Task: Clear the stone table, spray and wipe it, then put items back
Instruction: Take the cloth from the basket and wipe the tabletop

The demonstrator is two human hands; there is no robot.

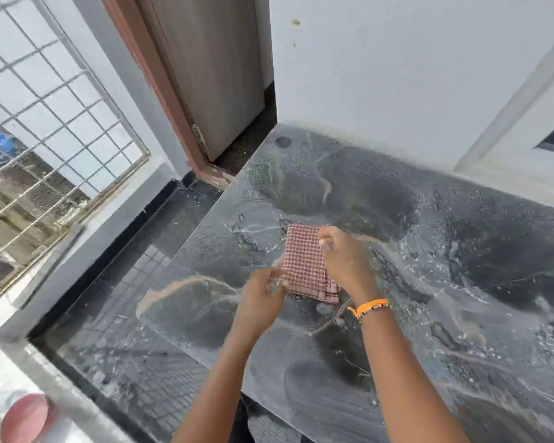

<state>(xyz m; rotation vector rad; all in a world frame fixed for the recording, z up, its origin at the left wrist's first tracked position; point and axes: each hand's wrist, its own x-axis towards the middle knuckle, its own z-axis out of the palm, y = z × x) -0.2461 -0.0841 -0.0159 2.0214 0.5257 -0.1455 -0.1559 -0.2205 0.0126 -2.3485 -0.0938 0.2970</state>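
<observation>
Both hands, left hand and right hand, pinch the checked cloth mid-frame; sloppy folding could smear grime across the wet bench.

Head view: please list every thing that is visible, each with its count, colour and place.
table: one, dark grey stone, wet and streaked, centre and right.
cloth: one, red-and-white check, folded, on the table between the hands.
door: one, grey-brown with brown frame, top centre.
grille: one, white, on the left.
wall: one, white, behind the table.
round thing: one, red, bottom left corner, blurred.
bracelet: one, orange, on the right wrist.
left hand: one, pinches the cloth's near left edge.
right hand: one, holds the cloth's right side.
</observation>
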